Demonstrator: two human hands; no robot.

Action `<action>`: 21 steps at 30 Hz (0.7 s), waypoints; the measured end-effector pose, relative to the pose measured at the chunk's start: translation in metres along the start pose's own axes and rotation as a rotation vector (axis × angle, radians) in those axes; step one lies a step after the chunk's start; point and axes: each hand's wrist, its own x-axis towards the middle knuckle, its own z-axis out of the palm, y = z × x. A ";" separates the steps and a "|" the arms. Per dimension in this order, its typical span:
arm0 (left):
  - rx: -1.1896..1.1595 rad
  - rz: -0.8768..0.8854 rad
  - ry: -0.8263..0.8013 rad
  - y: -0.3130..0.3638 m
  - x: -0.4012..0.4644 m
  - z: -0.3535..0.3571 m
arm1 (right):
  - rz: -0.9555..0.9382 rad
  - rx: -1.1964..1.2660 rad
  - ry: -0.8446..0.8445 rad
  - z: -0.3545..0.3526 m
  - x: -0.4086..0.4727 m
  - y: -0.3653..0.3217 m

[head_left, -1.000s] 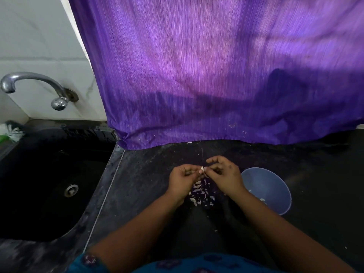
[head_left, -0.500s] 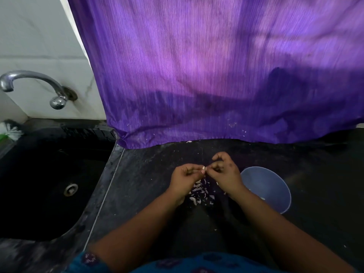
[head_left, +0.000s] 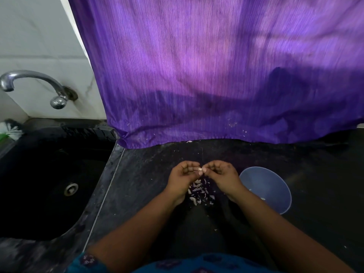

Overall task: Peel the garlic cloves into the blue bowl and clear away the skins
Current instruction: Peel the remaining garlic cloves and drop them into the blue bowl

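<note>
Between both hands' fingers [head_left: 204,170] sits a garlic clove [head_left: 200,169].

Matt dark stone counter [head_left: 149,174], glossy chrome metal tap [head_left: 35,83], finely ribbed purple cloth curtain [head_left: 206,75] with slight sheen, smooth matt blue plastic bowl [head_left: 275,186], papery skins [head_left: 199,192], black sink [head_left: 39,184]

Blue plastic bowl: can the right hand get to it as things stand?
Probably yes. The round blue plastic bowl sits open-topped just beside the right hand, nothing between them; that hand is pinching a small white garlic clove.
</note>
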 end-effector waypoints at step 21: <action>0.218 0.138 0.122 -0.007 -0.001 0.000 | -0.399 -0.562 0.053 0.001 -0.003 -0.003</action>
